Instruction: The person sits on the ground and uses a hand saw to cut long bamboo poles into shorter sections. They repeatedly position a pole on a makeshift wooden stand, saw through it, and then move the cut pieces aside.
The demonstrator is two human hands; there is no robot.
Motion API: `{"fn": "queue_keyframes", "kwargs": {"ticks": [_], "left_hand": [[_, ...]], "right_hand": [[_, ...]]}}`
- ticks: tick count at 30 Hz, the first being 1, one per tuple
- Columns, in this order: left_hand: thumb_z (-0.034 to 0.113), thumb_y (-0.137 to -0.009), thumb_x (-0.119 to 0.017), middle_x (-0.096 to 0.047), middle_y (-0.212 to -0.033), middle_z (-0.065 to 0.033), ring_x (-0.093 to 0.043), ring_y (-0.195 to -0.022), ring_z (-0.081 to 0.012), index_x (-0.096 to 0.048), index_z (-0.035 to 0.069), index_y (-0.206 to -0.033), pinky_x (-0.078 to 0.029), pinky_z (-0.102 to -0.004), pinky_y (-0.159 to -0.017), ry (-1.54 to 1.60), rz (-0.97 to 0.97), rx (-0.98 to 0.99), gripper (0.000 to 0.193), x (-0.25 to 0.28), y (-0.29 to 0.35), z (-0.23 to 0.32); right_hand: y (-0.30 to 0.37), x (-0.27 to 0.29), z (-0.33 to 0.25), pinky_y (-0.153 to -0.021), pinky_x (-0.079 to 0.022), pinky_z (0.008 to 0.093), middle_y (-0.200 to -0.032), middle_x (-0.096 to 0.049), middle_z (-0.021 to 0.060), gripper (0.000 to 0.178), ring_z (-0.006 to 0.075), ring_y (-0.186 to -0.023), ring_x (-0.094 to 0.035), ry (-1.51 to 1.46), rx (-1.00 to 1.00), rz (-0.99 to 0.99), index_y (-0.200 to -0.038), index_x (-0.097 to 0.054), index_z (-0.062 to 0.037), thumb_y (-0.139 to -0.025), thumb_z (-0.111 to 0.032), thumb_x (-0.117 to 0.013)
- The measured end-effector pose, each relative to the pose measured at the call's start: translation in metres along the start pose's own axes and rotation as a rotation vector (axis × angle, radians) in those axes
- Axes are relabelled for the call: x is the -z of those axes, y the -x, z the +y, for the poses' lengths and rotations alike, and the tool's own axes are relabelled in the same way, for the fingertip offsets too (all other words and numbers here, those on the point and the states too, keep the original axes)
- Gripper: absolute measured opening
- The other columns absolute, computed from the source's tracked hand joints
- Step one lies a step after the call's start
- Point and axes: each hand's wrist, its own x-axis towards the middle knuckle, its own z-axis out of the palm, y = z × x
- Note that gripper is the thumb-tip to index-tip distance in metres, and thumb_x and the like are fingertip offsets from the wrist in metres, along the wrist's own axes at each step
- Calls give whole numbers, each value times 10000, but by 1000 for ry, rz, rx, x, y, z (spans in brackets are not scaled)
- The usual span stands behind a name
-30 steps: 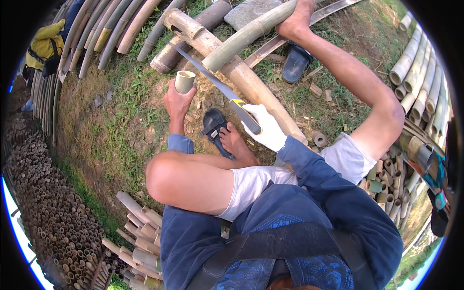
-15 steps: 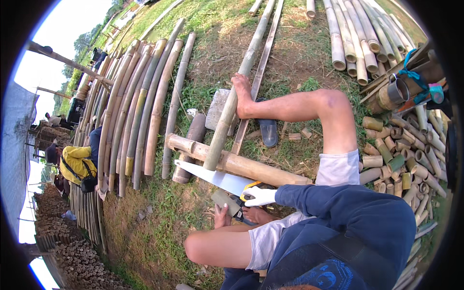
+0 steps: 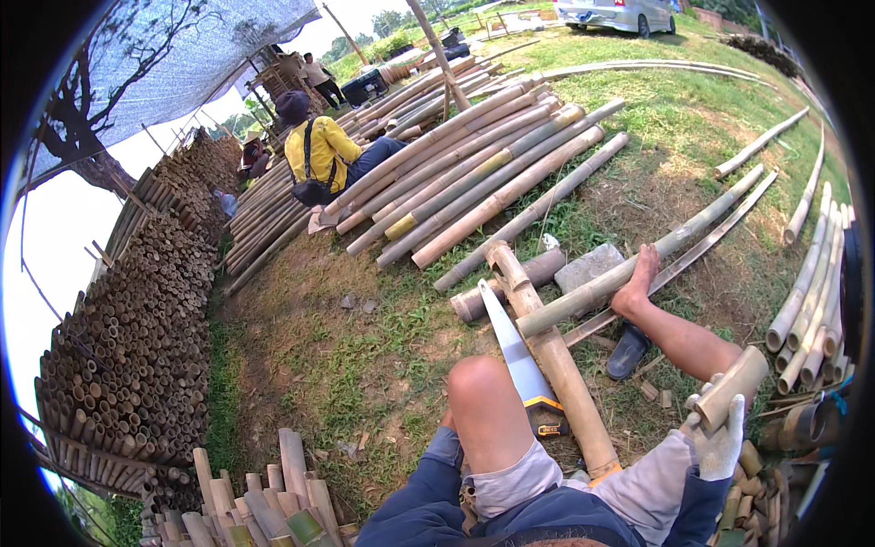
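My gloved right hand [image 3: 716,436] is closed around a short cut piece of bamboo [image 3: 735,388], raised at the right beside my bent leg. My left hand [image 3: 447,420] is mostly hidden behind my raised knee; only a little skin shows above the dark sleeve, its fingers out of sight. A handsaw [image 3: 516,351] with a yellow and black handle leans beside a thick bamboo support [image 3: 558,372], free of both hands. Across that support lies a long bamboo pole [image 3: 665,244], its near end sticking out past it. My bare foot [image 3: 641,275] presses on the pole.
A split bamboo strip [image 3: 697,264], a stone block [image 3: 588,269] and a dark sandal [image 3: 629,352] lie near the pole. Long bamboo poles [image 3: 510,178] are piled ahead, beside a person in yellow [image 3: 326,150]. Cut pieces are stacked at left [image 3: 128,356]; others stand nearby [image 3: 264,501].
The view has swung leftward. My right hand has let go of the saw and now holds the short bamboo piece, which was low beside my left hand. My left hand has gone behind my knee.
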Motion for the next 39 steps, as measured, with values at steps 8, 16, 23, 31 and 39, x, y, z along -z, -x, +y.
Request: {"fn": "queue_keyframes", "kwargs": {"ticks": [8, 16, 23, 31, 39], "left_hand": [[316, -931, -833, -680, -1278, -178, -706, -1173, -348, -493, 79, -1478, -593, -494, -957, -531, 148, -153, 686, -37, -42, 54], [319, -907, -848, -693, -1255, -181, -711, -1162, -354, -510, 77, -1463, -592, -496, -952, -1148, -67, 22, 695, -83, -63, 0], [323, -886, -862, -705, -1236, -185, -716, -1153, -358, -525, 75, -1451, -592, -497, -948, -1317, -99, 25, 703, -105, -85, 23], [327, -862, -877, -718, -1213, -189, -721, -1142, -364, -542, 73, -1436, -592, -499, -944, -1422, 146, -265, 712, -51, -86, 122], [157, -682, -966, -720, -1249, -111, -711, -1112, -317, -627, 98, -1409, -590, -461, -914, -1768, 640, -771, 804, -26, 133, 297]], "right_hand": [[161, 255, -66, -914, -573, 325, -1350, -640, 105, 673, 230, -1129, -664, 1217, 610, 641, -1719, -357, -115, -1092, -39, -590], [215, 288, -7, -1042, -557, 527, -1215, -729, 184, 639, 347, -1157, -670, -785, 306, 364, -1333, -668, 0, -958, -506, -780], [212, 313, -22, -1073, -528, 532, -1070, -753, 92, 440, 326, -1081, -684, -357, 274, 374, -1224, -718, -60, -1099, -455, -569], [-2, 189, 8, -784, -605, 336, -1060, -672, 47, 358, 243, -994, -688, -119, -64, 587, -1202, -674, -92, -1071, -418, -741], [-251, 49, 32, -929, -629, 433, -1278, -677, 126, 531, 338, -1173, -711, -175, -333, -11, -1454, -576, -54, -1130, -472, -626]]}}
